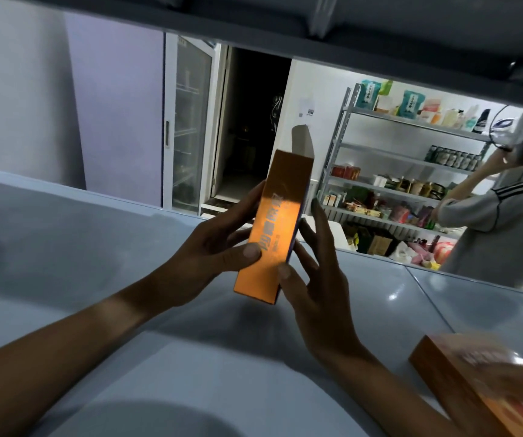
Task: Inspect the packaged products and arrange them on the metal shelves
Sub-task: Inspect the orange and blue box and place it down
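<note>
We look out from dim shade: the grey metal shelf surface [96, 247] and both forearms sit in shadow, while the white-walled room beyond, toward one o'clock, is brightly lit. A warm patch of light falls on the tall orange cardboard box [272, 228]. Small glare spots dot the shelf at four o'clock. The flat orange carton [481, 383] at five o'clock is motion-blurred, and edges bow from wide-angle distortion.

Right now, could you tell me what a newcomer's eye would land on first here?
The tall orange box at centre, its top flap open, held above the grey shelf surface by the left hand and right hand. Behind at right, a stocked metal rack with another person beside it. A second orange box lies lower right.
</note>
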